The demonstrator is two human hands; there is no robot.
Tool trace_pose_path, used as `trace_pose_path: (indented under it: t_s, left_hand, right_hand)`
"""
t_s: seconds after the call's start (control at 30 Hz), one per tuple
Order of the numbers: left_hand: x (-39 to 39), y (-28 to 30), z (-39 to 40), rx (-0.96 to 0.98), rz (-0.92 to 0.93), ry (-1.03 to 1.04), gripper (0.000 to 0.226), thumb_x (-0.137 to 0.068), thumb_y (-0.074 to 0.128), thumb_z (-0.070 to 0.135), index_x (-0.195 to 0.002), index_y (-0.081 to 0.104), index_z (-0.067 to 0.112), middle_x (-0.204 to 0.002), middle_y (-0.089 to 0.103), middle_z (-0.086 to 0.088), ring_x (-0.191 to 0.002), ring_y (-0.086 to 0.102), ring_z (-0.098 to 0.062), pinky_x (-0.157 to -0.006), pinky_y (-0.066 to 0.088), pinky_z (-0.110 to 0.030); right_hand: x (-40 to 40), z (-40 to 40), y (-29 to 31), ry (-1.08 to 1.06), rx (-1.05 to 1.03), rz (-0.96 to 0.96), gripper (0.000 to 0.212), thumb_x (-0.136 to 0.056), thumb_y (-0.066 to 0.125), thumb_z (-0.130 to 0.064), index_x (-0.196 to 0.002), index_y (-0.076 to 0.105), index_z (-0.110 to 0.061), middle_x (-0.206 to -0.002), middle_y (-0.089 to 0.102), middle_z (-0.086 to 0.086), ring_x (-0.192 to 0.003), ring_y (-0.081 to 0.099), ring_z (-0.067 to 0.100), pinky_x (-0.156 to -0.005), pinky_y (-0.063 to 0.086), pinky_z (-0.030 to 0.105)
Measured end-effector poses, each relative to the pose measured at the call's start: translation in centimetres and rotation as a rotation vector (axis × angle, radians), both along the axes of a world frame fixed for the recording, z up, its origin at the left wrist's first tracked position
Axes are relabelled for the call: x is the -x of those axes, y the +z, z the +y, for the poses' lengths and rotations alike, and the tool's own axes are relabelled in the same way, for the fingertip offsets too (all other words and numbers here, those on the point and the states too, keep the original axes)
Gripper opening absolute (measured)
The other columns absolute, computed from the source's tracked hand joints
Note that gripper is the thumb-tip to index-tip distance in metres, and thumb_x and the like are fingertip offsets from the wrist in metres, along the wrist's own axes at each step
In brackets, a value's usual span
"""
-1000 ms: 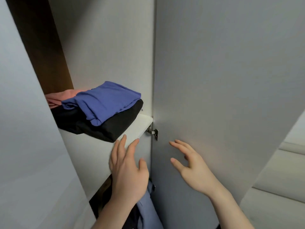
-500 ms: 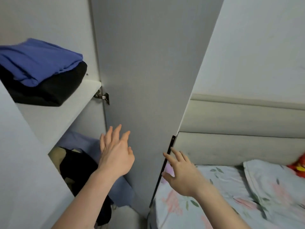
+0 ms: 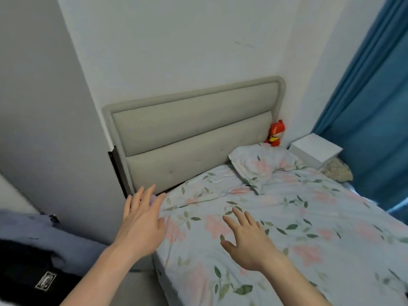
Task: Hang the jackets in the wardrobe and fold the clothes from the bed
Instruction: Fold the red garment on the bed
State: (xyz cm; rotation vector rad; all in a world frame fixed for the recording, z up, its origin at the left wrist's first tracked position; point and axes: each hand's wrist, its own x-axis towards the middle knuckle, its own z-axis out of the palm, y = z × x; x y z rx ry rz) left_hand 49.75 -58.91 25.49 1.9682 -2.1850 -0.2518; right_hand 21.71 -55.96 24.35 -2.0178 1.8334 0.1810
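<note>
My left hand (image 3: 141, 226) hangs over the near corner of the bed (image 3: 287, 228), fingers straight and spread, holding nothing; my right hand (image 3: 247, 237) hovers over the flowered sheet, fingers also apart and empty; the wardrobe door (image 3: 50, 129) stands at my left, with dark and bluish clothes (image 3: 33, 250) (blurred) low beside it; a pillow (image 3: 262, 164) lies near the headboard (image 3: 194, 133).
</note>
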Motion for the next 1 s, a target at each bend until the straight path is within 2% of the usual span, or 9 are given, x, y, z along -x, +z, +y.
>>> trace_pose_path:
  t_s: [0.27,0.43,0.67,1.0]
  left_hand:
    - [16.4,-1.9,5.6,-0.096,-0.059,-0.337,0.066,-0.103,0.042,0.038,-0.162,0.014,0.033,-0.171,-0.005,0.004,-0.157,-0.01,-0.025,-0.127,-0.007,-0.048]
    - [24.5,-1.2,9.2,-0.146,-0.09,-0.584,0.063,-0.106,0.038,0.036,-0.163,0.01,0.034,-0.171,-0.011,0.004,-0.157,-0.016,-0.024,-0.126,-0.012,-0.049]
    - [32.8,-2.5,11.4,-0.203,-0.113,-0.889,0.063,-0.106,0.038,0.039,-0.162,0.011,0.036,-0.172,-0.008,0.005,-0.158,-0.014,-0.024,-0.126,-0.011,-0.051]
    - [39.8,-3.9,24.1,-0.287,-0.146,-1.303,0.058,-0.106,0.039,0.04,-0.16,0.018,0.038,-0.171,-0.003,0.008,-0.158,-0.01,-0.024,-0.127,-0.009,-0.049]
  right_hand:
    - [14.8,13.9,-1.2,-0.341,-0.119,-0.011,0.07,-0.105,0.04,-0.054,-0.165,0.009,-0.034,-0.173,-0.013,-0.001,-0.159,-0.012,0.031,-0.128,0.001,0.054]
    - [20.1,22.0,-1.2,-0.572,-0.137,-0.038,0.071,-0.105,0.04,-0.055,-0.165,0.009,-0.033,-0.173,-0.012,-0.002,-0.159,-0.012,0.03,-0.129,0.001,0.052]
    - [20.5,32.9,-2.4,-0.927,-0.166,-0.075,0.071,-0.105,0.039,-0.057,-0.165,0.008,-0.035,-0.172,-0.013,-0.004,-0.159,-0.014,0.029,-0.128,-0.001,0.053]
    - [17.3,51.9,-3.0,-1.373,-0.209,-0.128,0.07,-0.102,0.039,-0.06,-0.163,0.013,-0.038,-0.173,-0.01,-0.007,-0.159,-0.011,0.028,-0.128,0.002,0.054]
